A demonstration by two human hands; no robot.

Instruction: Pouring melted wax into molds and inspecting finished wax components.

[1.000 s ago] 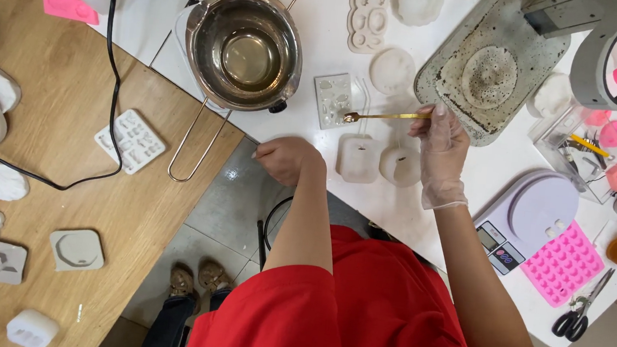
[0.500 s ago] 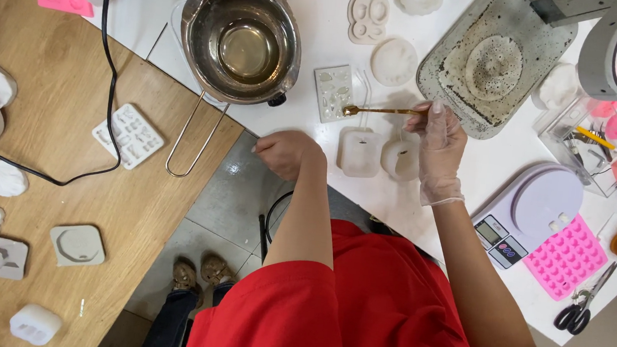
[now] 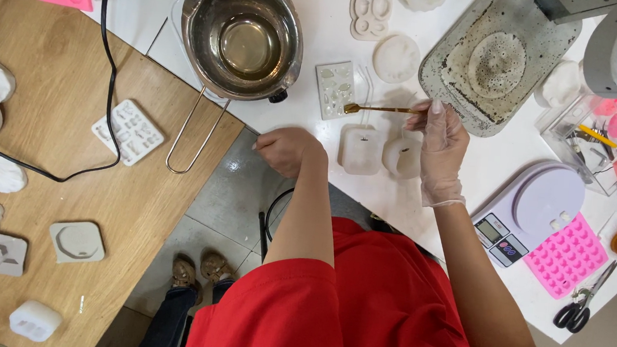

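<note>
While the gloved right hand (image 3: 441,144) pinches a gold spoon (image 3: 377,109) level above the small clear mould (image 3: 334,88), the bare left hand (image 3: 286,151) rests clenched, holding nothing, at the white table (image 3: 320,44) edge.

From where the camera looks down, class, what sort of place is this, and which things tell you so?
Probably a small craft workshop for casting wax or soap. A metal melting pot holds clear liquid, silicone moulds lie about, and a digital scale sits by the right hand, which holds a small gold spoon.
</note>
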